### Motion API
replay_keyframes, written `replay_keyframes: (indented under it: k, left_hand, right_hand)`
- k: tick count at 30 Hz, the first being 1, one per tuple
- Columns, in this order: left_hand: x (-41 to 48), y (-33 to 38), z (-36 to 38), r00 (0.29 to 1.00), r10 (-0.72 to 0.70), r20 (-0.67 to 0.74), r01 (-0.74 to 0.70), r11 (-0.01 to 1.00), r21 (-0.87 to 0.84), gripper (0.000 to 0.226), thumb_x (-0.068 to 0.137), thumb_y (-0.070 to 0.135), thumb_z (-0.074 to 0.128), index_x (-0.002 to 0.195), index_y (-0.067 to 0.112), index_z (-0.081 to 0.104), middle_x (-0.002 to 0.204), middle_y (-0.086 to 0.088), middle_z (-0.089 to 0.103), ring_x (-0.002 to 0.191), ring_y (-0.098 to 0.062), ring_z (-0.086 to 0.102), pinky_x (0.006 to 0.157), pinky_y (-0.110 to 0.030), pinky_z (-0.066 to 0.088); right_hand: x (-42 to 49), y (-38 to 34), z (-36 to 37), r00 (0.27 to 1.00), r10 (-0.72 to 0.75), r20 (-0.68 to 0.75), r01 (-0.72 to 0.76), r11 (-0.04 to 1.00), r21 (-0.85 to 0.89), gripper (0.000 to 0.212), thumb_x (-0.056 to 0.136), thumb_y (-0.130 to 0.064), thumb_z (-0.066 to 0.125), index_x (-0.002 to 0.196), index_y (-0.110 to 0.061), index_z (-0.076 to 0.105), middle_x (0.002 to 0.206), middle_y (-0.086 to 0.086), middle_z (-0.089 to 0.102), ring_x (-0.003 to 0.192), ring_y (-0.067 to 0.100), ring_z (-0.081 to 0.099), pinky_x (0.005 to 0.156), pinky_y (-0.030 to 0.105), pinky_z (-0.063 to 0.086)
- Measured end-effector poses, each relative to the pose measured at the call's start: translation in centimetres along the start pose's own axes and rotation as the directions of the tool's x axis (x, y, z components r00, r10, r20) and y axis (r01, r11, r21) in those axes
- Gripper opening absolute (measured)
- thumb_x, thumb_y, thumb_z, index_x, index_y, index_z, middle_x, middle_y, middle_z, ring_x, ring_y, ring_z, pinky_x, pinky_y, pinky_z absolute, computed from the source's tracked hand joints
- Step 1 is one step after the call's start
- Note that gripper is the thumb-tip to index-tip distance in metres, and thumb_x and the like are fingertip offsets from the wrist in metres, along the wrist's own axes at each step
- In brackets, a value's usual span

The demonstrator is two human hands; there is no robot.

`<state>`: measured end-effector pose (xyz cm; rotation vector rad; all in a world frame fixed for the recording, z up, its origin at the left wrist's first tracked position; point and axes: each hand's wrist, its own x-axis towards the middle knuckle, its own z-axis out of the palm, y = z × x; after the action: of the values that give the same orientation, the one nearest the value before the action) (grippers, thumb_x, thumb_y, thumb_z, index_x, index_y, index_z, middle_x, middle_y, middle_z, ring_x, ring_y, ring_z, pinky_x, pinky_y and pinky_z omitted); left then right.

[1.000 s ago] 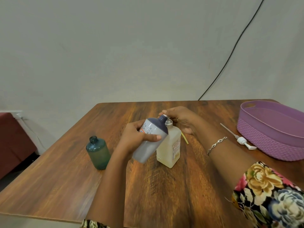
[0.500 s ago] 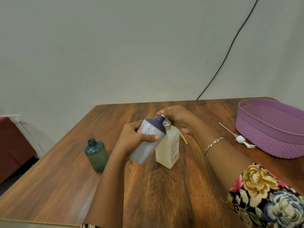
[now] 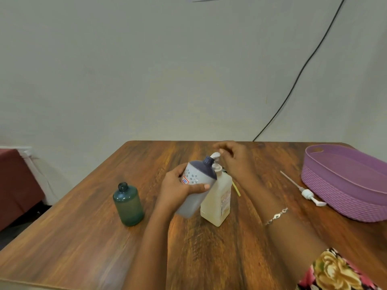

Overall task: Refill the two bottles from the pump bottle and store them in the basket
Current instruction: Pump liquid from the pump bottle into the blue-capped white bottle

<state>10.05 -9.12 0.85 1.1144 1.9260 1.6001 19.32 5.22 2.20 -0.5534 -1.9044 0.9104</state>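
My left hand [image 3: 178, 189] grips a grey bottle with a dark blue top [image 3: 195, 185] and tilts it so that its mouth sits right under the white pump head [image 3: 215, 155]. The pump bottle [image 3: 219, 201], pale yellow and translucent, stands upright on the wooden table [image 3: 209, 248], touching the grey bottle. Just behind the pump head hovers my right hand [image 3: 234, 162], fingers loose and apart, a fingertip at the pump head. An uncapped teal bottle [image 3: 128, 206] stands alone to the left. The purple basket [image 3: 339, 197] is at the right edge.
A loose white pump with its long tube [image 3: 306, 194] lies on the table beside the basket. A small yellow strip [image 3: 236, 189] lies behind the pump bottle. A black cable [image 3: 293, 84] runs down the wall. Dark red furniture [image 3: 12, 181] stands left of the table.
My right hand has lifted off the pressed pump head, which has risen. The grey bottle stays tilted at the nozzle in my left hand.
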Motion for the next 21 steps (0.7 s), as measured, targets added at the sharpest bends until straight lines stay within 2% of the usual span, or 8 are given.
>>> replay_keyframes:
  k: [2,5,7,9,10,13,16,21]
  left_hand:
    - [-0.1,-0.1,0.1,0.999,0.025,-0.020,-0.024,1.000,0.007,0.053,0.057,0.026,0.086,0.100,0.036,0.056,0.097,0.010,0.064,0.087,-0.012,0.061,0.072,-0.033,0.054]
    - [-0.1,-0.3,0.4,0.998,0.045,-0.049,-0.044,0.999,0.031,0.054,0.055,0.032,0.085,0.097,0.040,0.051,0.096,0.015,0.061,0.087,-0.007,0.059,0.073,-0.030,0.053]
    - [-0.2,-0.6,0.6,0.997,0.049,-0.068,-0.046,0.998,0.039,0.056,0.059,0.028,0.086,0.102,0.037,0.051,0.097,0.015,0.060,0.088,-0.007,0.058,0.075,-0.032,0.053]
    - [-0.3,-0.7,0.8,0.995,0.054,-0.083,-0.049,0.997,0.060,0.060,0.059,0.031,0.086,0.108,0.033,0.052,0.098,0.015,0.060,0.089,-0.006,0.058,0.075,-0.033,0.053]
    - [-0.3,-0.8,0.8,0.994,0.058,-0.091,-0.051,0.996,0.074,0.060,0.060,0.031,0.086,0.109,0.033,0.052,0.097,0.016,0.059,0.088,-0.005,0.057,0.074,-0.031,0.052]
    - [-0.3,-0.7,0.9,0.992,0.078,-0.102,-0.064,0.989,0.132,0.051,0.062,0.029,0.084,0.098,0.040,0.050,0.090,0.021,0.056,0.082,0.001,0.053,0.067,-0.023,0.047]
    - [-0.4,-0.7,1.0,0.990,0.086,-0.113,-0.067,0.985,0.158,0.047,0.062,0.030,0.084,0.086,0.046,0.046,0.086,0.022,0.055,0.080,0.002,0.052,0.066,-0.023,0.046]
    - [-0.4,-1.3,1.0,0.990,0.066,-0.128,-0.043,0.984,0.174,0.049,0.061,0.036,0.083,0.094,0.045,0.049,0.095,0.016,0.058,0.085,-0.003,0.055,0.068,-0.024,0.046]
  right_hand:
    - [-0.9,0.3,-0.2,0.991,-0.133,-0.015,0.131,0.987,-0.092,0.027,0.084,0.010,0.049,0.093,-0.005,0.070,0.090,-0.003,0.064,0.083,0.008,0.059,0.072,0.006,0.044]
    - [-1.8,0.3,-0.4,0.976,-0.218,0.000,0.214,0.962,-0.171,0.032,0.081,0.014,0.049,0.096,-0.003,0.071,0.096,0.004,0.067,0.087,0.011,0.059,0.077,0.000,0.039]
    - [-1.9,0.0,-0.5,0.968,-0.253,0.001,0.247,0.944,-0.217,0.030,0.081,0.006,0.047,0.098,-0.002,0.071,0.099,0.007,0.069,0.088,0.015,0.059,0.078,0.002,0.037]
    - [-2.0,-0.3,-0.2,0.953,-0.304,0.003,0.294,0.917,-0.269,0.030,0.080,-0.006,0.045,0.095,-0.002,0.071,0.097,0.009,0.069,0.086,0.018,0.061,0.079,0.014,0.040]
    - [-2.0,-0.3,-0.1,0.949,-0.316,0.000,0.303,0.910,-0.283,0.032,0.078,-0.008,0.044,0.093,-0.002,0.072,0.095,0.009,0.070,0.085,0.019,0.061,0.077,0.018,0.041]
    - [-1.8,-0.5,0.0,0.954,-0.301,-0.008,0.288,0.920,-0.266,0.036,0.074,-0.008,0.039,0.088,-0.001,0.071,0.090,0.010,0.068,0.081,0.019,0.059,0.071,0.016,0.040]
    - [-1.8,-0.2,0.6,0.951,-0.307,-0.038,0.287,0.922,-0.261,0.034,0.073,-0.009,0.038,0.082,-0.002,0.071,0.084,0.009,0.067,0.077,0.020,0.059,0.067,0.026,0.045]
    - [-1.5,0.7,1.8,0.942,-0.327,-0.068,0.289,0.900,-0.328,0.022,0.063,0.007,0.046,0.065,-0.005,0.064,0.067,0.007,0.062,0.062,0.025,0.056,0.054,0.032,0.045]
